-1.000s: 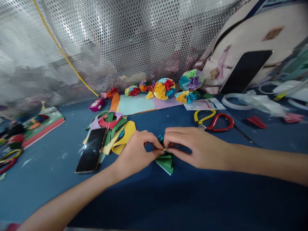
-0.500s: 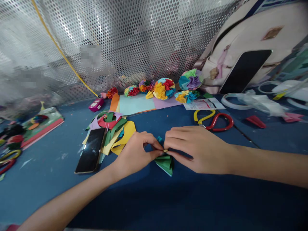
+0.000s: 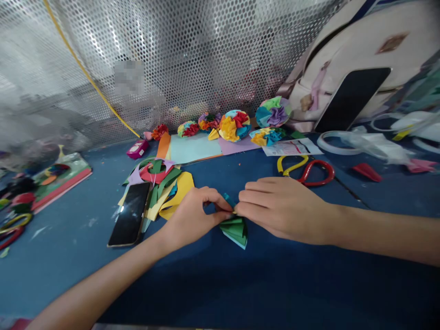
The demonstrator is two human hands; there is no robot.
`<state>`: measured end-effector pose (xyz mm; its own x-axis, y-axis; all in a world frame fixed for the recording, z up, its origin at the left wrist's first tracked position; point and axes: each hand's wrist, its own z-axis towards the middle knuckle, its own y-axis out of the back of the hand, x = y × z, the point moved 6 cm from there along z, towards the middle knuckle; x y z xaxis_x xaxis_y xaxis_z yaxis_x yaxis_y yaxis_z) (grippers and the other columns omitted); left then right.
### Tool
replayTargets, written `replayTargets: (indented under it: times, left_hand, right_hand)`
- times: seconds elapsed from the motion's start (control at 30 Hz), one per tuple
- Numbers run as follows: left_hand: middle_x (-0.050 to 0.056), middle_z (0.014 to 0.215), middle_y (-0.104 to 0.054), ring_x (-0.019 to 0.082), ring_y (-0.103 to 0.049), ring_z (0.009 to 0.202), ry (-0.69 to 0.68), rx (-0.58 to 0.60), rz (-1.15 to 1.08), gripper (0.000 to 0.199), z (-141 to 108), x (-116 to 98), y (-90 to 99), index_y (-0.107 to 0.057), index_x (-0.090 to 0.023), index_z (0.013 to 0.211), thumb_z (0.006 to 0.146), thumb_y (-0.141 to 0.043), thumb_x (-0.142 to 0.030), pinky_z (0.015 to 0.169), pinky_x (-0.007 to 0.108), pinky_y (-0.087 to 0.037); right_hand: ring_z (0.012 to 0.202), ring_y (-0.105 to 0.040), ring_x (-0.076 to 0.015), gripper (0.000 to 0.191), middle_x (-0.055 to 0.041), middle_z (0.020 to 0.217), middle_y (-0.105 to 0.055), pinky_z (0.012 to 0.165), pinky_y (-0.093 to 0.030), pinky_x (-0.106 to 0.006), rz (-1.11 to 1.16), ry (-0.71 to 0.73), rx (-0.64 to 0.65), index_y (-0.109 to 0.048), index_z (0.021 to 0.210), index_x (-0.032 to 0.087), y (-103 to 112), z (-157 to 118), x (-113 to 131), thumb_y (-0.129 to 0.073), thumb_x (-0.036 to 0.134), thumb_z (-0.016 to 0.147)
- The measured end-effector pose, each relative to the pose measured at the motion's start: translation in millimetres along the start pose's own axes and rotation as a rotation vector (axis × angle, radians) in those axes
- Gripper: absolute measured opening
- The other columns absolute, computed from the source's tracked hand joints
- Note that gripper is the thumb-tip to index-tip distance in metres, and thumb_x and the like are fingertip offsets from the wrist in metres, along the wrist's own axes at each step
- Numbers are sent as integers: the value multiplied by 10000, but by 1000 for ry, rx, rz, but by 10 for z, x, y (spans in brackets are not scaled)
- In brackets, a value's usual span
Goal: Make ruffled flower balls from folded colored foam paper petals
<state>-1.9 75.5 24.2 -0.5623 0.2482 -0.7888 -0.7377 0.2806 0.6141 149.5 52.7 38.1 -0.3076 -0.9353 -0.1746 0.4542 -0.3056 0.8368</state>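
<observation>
Right grip (image 3: 280, 211) has narrowed, hold unclear, beside left grip (image 3: 195, 215) pinching green folded paper (image 3: 235, 231) that fans out below.

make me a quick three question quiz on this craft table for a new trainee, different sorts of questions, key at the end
1. Which thing is propped against the pale backpack?
a) a pink box
b) a black-screened phone
c) a paper pompom

2. True or false: the thumb and finger of the left hand are at the gathered end of the pleated green paper.

3. Fill in the blank: the scissors just beyond the right hand have one red handle and one ____ handle.

Key: 1. b; 2. true; 3. yellow
</observation>
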Motion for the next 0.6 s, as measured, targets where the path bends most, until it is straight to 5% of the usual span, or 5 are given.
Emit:
replayTargets:
  times: [0.17, 0.4, 0.6]
  left_hand:
    - [5, 744, -746, 158, -640, 752, -74, -45, 61, 154, 34, -10, 58, -778, -201, 752, 802, -739, -61, 718, 296, -480]
    - [10, 726, -733, 152, -611, 712, -115, -113, 106, 139, 35, -53, 90, -773, -205, 736, 817, -728, -101, 679, 301, -439]
    - [15, 721, -713, 154, -591, 700, -125, -188, 57, 124, -2, -34, 103, -781, -206, 738, 815, -737, -119, 667, 302, -421]
  right_hand:
    - [694, -502, -182, 341, -19, 734, -615, 617, -308, -335, -94, 60, 84, -630, 831, 192, 113, 11, -187, -392, 13, 997]
    - [685, -563, -146, 249, 22, 778, -675, 660, -361, -326, 206, -78, 306, -658, 867, 230, 286, -99, -880, -489, 266, 1046]
    - [817, -642, -136, 364, 12, 931, -750, 754, -399, -342, 236, -221, 412, -760, 961, 205, 70, -314, -1258, -433, 333, 1059]
